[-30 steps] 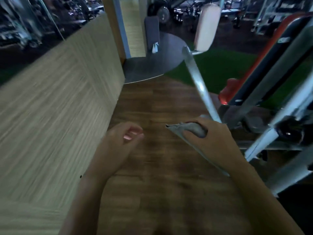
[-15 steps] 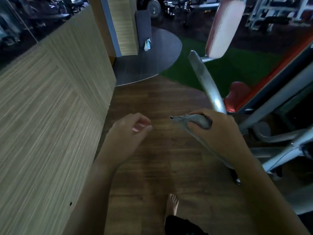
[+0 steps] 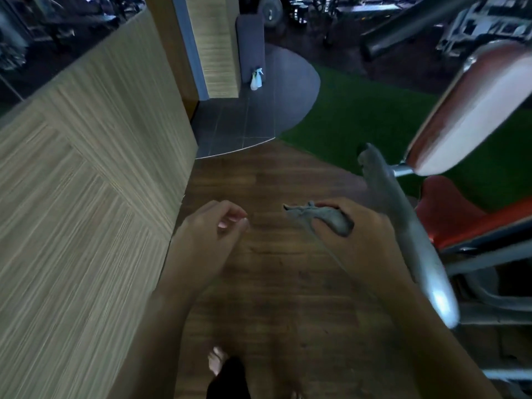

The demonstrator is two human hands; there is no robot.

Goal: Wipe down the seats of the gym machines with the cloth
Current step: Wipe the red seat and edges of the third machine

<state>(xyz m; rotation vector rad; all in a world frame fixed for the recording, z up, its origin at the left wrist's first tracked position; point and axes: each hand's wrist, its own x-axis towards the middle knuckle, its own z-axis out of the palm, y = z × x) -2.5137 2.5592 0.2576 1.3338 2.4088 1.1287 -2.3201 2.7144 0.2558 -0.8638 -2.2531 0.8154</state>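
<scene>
My right hand point(image 3: 354, 240) grips a bunched grey cloth point(image 3: 325, 218), one corner poking out to the left and an edge trailing under my wrist. My left hand point(image 3: 207, 240) hangs beside it over the floor with fingers loosely curled and nothing in it. To the right stands a gym machine with a red seat point(image 3: 454, 217) and a tilted red and pale back pad point(image 3: 472, 110). A silver metal bar point(image 3: 408, 237) of the machine runs just right of my right hand.
A wood-panel wall point(image 3: 86, 182) fills the left. Dark wooden floor point(image 3: 273, 283) lies under my hands, my bare foot point(image 3: 216, 362) at the bottom. Ahead are grey tiles, green turf point(image 3: 359, 116) and a white spray bottle point(image 3: 256, 79) by a dark pad.
The view has moved forward and tilted down; the machine's seat and back pad are now closer on the right. Both hands keep their pose, the cloth still in my right hand.
</scene>
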